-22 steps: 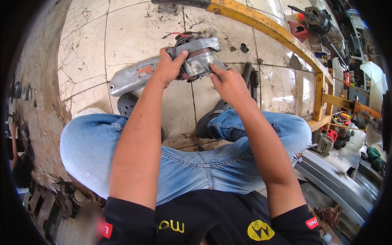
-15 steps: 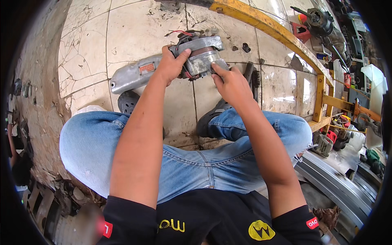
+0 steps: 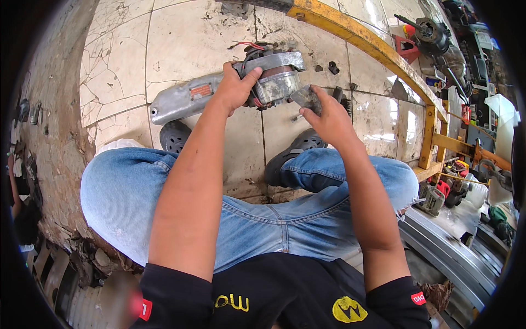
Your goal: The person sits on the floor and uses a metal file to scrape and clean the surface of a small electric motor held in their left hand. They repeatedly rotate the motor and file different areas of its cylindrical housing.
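A metal motor assembly [image 3: 276, 82] with a grey housing, copper-brown middle band and red wires on top is at the upper middle. My left hand [image 3: 236, 85] grips its left side, thumb over the housing. My right hand [image 3: 329, 118] is just right of it, pinching a small flat grey piece [image 3: 304, 97] beside the motor's lower right. A long grey metal casing [image 3: 178, 101] with an orange label lies on the tiles to the left. A brush [image 3: 345, 102] is partly hidden behind my right hand.
A yellow steel frame [image 3: 372, 41] crosses the upper right. Beyond it lie tools, a red jack stand [image 3: 405, 46] and containers [image 3: 435, 200]. Metal channels [image 3: 455, 263] lie at lower right. My crossed legs and dark clogs [image 3: 172, 137] are below; part of another person shows at far left.
My right hand has moved right and down with the grey piece, away from the motor's face. My left hand and the motor have shifted slightly rightward.
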